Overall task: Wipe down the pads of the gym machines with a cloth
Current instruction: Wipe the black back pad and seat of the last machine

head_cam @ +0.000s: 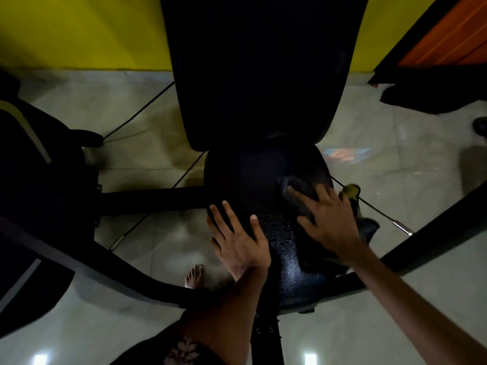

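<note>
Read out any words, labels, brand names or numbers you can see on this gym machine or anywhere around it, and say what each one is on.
No text can be read anywhere in this view.
Seat pad and back pad: dark, no label or brand shows.
Coloured patch on the floor tiles: blue and orange, too blurred to tell whether it holds letters.
Shorts: a pale pattern, not lettering.

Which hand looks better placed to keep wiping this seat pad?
The right hand: it already presses the dark cloth flat against the seat pad. The left hand only rests bare on the pad's left edge, apparently steadying.
</note>
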